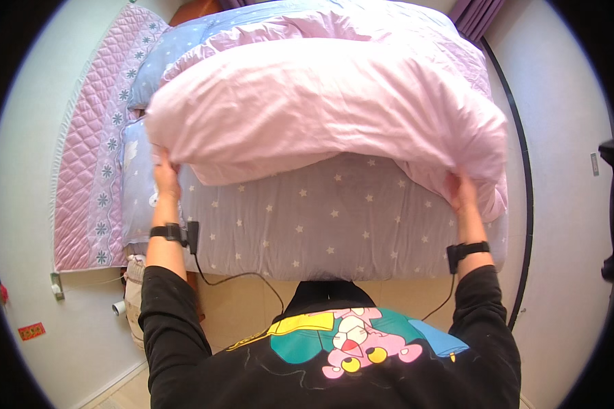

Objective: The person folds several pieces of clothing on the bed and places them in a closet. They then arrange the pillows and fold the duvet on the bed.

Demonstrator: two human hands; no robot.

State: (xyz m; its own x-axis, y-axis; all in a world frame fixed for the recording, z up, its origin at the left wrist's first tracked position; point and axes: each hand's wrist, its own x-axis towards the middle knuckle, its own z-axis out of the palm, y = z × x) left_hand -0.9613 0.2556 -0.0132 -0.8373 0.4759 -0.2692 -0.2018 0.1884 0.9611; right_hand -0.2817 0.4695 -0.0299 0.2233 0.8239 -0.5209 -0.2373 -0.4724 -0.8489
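Note:
A pink duvet [307, 102] spans the bed in front of me, its near edge lifted and billowing. My left hand [167, 176] grips its near left corner, close to the pillows. On the other side my right hand [461, 191] holds the near right part, where the fabric bunches and hangs down. Below the raised edge shows a grey-mauve fitted sheet [297, 225] with pale stars. A grey pillow [135, 189] lies just left of my left hand, partly covered by the wrist. Folds of cloth hide some fingertips of both hands.
A quilted pink headboard cover [89, 168] runs along the left wall. Behind the near pillow lies a blue starred pillow [153, 71]. Cables trail from the black wrist straps [169, 232]. A fabric-covered item [134, 291] stands by the bed's near left corner. Purple curtains [476, 18] hang far right.

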